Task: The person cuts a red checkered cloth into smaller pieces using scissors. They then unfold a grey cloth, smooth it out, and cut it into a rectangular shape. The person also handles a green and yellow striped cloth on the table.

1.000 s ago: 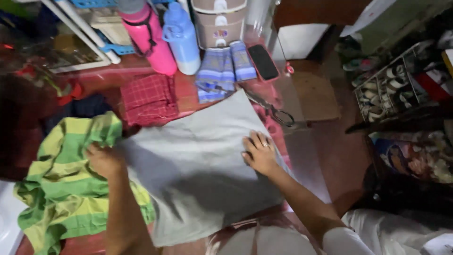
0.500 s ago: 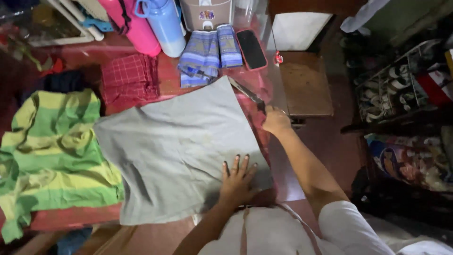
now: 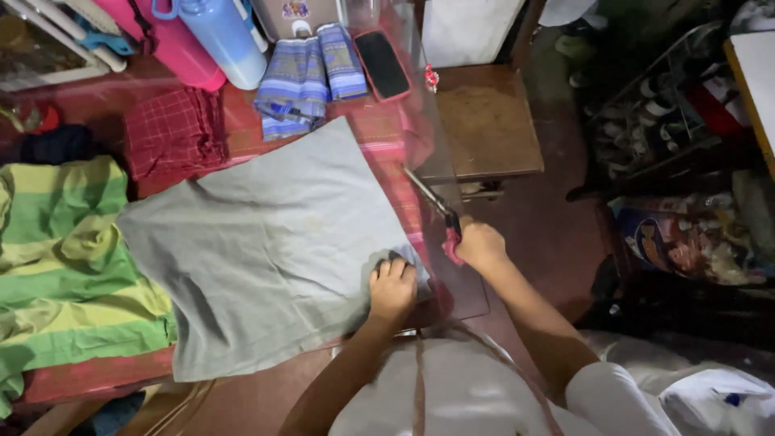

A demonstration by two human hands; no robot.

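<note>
Grey cloth (image 3: 266,250): soft woven sheet, matte, roughly square, lying flat on the table (image 3: 97,375) with a few shallow creases. It sits turned like a diamond; one corner points away toward the folded blue striped cloth (image 3: 303,77), the opposite edge hangs near the person's body. Its long axis runs from far right to near left.

Left hand (image 3: 393,288): palm down, fingers curled onto the near right corner of the grey cloth, pinning a small dark bunch of fabric there.

Right hand (image 3: 478,245): clenched around the pink handle of the scissors (image 3: 436,208). The metal blades are thin, shiny and straight, pointing away and to the left along the right edge of the grey cloth. Whether the blades are parted I cannot tell.

Around it: green and yellow striped cloth (image 3: 64,266), crumpled, touching the grey cloth's left side; red checked cloth (image 3: 173,137), folded, beyond it; a flat dark phone (image 3: 383,64) with a red rim; a smooth blue bottle (image 3: 218,36) and a pink bottle (image 3: 178,44) at the far edge.
</note>
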